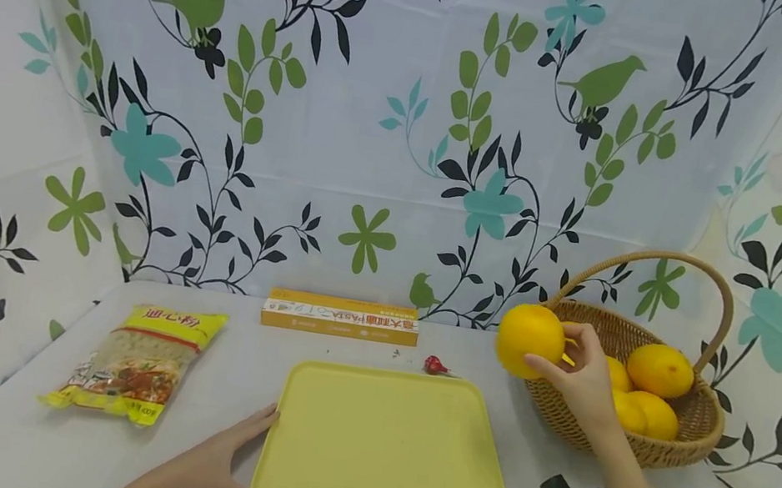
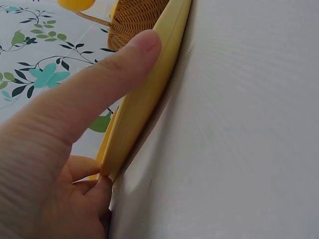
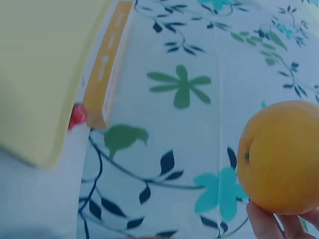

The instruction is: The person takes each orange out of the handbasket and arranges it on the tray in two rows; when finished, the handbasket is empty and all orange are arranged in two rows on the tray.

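My right hand (image 1: 579,375) holds a round orange (image 1: 530,341) between thumb and fingers, raised at the left side of a wicker basket (image 1: 707,435). The right wrist view shows the orange (image 3: 281,157) from its stem end, fingertips underneath. Several more oranges (image 1: 660,370) lie in the basket. Along the left edge of a flat yellow tray (image 1: 390,455), my left hand (image 1: 215,454) rests with thumb and fingers spread apart. In the left wrist view the thumb lies against the side of the tray (image 2: 142,102), and the fingers touch it farther along.
An orange pasta box (image 1: 340,328) lies behind the tray at the back of the white table. Beside the tray's far edge is a small red item (image 1: 435,365). A yellow bag of pasta (image 1: 142,359) lies at left. The basket's tall handle (image 1: 727,315) arches upward; patterned cloth hangs behind.
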Tool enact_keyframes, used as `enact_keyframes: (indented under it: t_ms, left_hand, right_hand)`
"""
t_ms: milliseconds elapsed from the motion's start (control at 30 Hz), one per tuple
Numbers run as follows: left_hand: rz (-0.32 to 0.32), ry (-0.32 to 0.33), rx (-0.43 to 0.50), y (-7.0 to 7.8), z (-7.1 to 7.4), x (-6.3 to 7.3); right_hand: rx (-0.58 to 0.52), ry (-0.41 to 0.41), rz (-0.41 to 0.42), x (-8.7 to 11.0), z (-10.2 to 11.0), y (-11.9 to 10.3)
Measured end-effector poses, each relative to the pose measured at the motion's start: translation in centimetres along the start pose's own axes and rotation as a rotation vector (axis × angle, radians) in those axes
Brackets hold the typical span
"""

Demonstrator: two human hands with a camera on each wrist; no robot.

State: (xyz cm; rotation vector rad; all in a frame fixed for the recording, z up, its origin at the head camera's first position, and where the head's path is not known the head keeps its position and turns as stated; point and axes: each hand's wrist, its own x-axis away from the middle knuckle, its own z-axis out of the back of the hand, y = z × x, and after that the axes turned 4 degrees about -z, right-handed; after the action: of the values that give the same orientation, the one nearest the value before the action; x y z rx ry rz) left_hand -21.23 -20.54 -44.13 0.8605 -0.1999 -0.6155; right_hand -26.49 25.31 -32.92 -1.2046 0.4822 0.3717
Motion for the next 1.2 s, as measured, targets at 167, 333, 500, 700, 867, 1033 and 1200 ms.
enact_keyframes:
  t_ms: [167,333,500,700,867,1033,1200]
  left_hand:
    - [-0.019,0.003,-0.002,0.0,0.0,0.0]
    - [-0.013,0.019,-0.019,0.1,0.1,0.1]
    - [-0.036,0.027,-0.038,0.0,0.2,0.0]
    - [-0.077,0.046,-0.062,-0.1,0.3,0.0]
    - [-0.059,0.041,-0.02,-0.2,0.4,0.0]
    - [-0.034,0.027,0.021,-0.2,0.4,0.0]
    - [-0.035,0.027,0.023,-0.3,0.4,0.1]
  right_hand:
    - [-0.029,-0.046,-0.039,0.0,-3.1,-2.7]
    - [-0.071,-0.127,-0.067,-0.6,-5.9,-3.4]
    - [-0.076,-0.179,-0.077,-0.9,-8.6,-3.3]
    - [-0.145,-0.215,-0.081,-0.9,-11.9,-3.7]
    - [-0.159,-0.234,-0.086,-1.0,-14.7,-4.0]
    - [-0.182,-0.247,-0.119,-0.9,-17.4,-3.8]
    - [-0.166,-0.259,-0.155,-0.7,-19.3,-4.3]
